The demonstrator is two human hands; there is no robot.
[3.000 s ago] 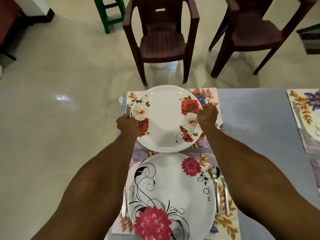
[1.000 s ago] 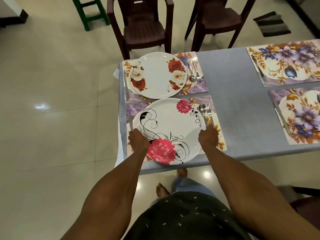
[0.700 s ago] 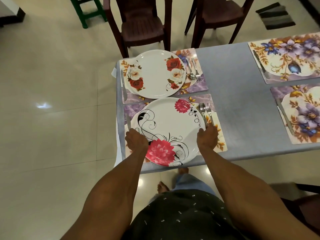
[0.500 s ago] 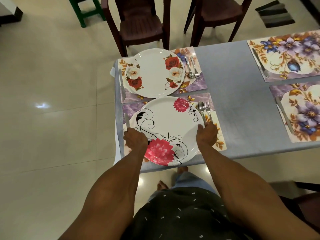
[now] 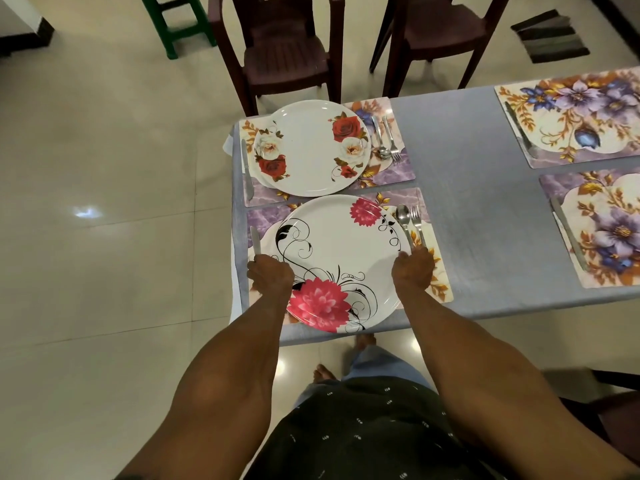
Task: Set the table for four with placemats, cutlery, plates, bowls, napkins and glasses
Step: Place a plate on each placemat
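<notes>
Right now both hands hold one big plate [image 5: 341, 261], white with pink flowers and black swirls. The left hand [image 5: 270, 274] curls its fingers on the plate's left edge, and the right hand [image 5: 412, 268] curls on the right edge. The plate sits between the hands on a flowery placemat [image 5: 437, 278] at the near end of the counter [image 5: 478, 209].

Just past the right hand lie a spoon [image 5: 403, 220] and a fork [image 5: 417, 221], side by side on the mat. Just past the left hand lies a knife [image 5: 255, 240].

Farther from both hands sits a second plate [image 5: 311, 147] with red and white roses, on its own mat with cutlery beside it. Well off to the right of the right hand lie two more flowery placemats [image 5: 575, 119], each with a knife on its left side. Two dark chairs [image 5: 284, 46] stand beyond the counter.
</notes>
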